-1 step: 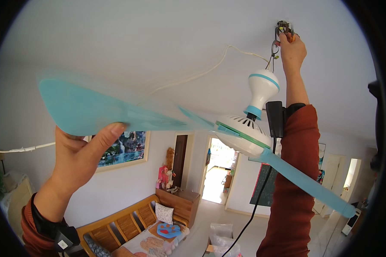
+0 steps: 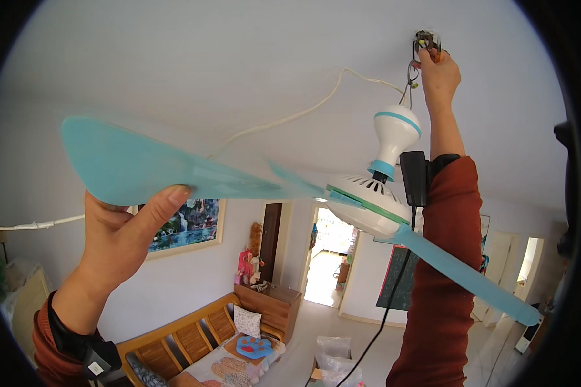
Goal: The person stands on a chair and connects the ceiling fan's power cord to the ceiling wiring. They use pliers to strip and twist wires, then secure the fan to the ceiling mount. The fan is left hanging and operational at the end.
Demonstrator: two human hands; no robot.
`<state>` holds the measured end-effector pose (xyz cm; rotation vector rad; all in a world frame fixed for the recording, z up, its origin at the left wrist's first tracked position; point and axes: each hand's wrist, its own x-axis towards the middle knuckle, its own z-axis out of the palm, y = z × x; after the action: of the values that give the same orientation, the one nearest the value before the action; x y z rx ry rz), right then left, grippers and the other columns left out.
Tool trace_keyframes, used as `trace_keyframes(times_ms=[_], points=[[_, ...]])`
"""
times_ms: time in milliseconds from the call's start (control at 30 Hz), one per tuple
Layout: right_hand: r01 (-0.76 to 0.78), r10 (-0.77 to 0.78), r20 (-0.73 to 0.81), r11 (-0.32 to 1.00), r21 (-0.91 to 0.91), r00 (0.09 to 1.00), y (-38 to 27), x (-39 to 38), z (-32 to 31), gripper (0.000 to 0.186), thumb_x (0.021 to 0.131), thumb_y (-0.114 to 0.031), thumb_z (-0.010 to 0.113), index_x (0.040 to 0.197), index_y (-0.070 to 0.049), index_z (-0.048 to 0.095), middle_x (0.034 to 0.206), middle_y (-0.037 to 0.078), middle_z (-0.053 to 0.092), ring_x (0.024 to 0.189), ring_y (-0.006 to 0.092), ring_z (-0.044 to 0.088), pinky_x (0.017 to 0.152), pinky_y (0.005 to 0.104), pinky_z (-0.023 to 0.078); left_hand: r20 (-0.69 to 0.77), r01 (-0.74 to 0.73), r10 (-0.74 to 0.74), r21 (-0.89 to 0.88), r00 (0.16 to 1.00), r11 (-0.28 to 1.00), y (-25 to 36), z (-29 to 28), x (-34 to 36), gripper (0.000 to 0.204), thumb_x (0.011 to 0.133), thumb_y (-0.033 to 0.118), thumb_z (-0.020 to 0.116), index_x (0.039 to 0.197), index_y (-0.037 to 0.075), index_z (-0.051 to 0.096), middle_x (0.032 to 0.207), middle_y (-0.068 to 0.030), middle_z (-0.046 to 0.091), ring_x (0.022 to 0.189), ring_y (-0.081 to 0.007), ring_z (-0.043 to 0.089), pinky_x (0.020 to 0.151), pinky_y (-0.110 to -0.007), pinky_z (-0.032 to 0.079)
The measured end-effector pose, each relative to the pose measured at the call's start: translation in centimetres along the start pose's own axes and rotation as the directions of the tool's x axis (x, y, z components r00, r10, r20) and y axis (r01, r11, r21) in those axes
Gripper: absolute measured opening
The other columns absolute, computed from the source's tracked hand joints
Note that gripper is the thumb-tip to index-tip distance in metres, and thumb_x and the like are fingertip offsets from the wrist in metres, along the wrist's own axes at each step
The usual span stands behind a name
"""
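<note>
The ceiling fan (image 2: 361, 217) is hanging at 3 o'clock from the middle of the view, below a dark fitting (image 2: 425, 35) in the ceiling (image 2: 193, 51) at 1 o'clock. The left hand (image 2: 118, 242) is reaching in between 8 and 9 o'clock, its fingers clamping a pale blue blade (image 2: 129, 158). The right hand (image 2: 440, 79) is reaching up at 2 o'clock, its fingers bunching beside the fitting; what they are gripping is too small to tell.

Clear plastic wrapping (image 2: 334, 353) is lying between 5 and 6 o'clock, its contents too blurred to make out. A brown cabinet (image 2: 284, 309) is standing toward 6 o'clock, carrying a pink doll-like figure (image 2: 246, 263) on top. A wooden bench (image 2: 192, 342) is stretching across 7 o'clock, bearing a blue paw-patterned cushion (image 2: 254, 347). A framed picture (image 2: 187, 222) is hanging beyond the left hand, and a bright doorway (image 2: 329, 264) is opening at 5 o'clock.
</note>
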<state>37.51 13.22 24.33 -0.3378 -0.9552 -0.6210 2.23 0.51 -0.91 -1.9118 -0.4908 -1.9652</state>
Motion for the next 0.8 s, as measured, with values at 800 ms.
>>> trace_keyframes(times_ms=[800], points=[[-0.027, 0.027, 0.024, 0.999, 0.018, 0.999, -0.5, 0.6, -0.4, 0.024, 0.072, -0.031, 0.059, 0.073, -0.007, 0.064, 0.065, 0.001, 0.066, 0.064, 0.0128, 0.059, 0.064, 0.0285, 0.046, -0.013, -0.029, 0.029, 0.029, 0.999, 0.999, -0.6, 0.1, -0.3, 0.012, 0.083, 0.014, 0.066, 0.087, 0.003, 0.063, 0.083, -0.0022, 0.058, 0.052, -0.0045, 0.042, 0.043, -0.017, 0.034]])
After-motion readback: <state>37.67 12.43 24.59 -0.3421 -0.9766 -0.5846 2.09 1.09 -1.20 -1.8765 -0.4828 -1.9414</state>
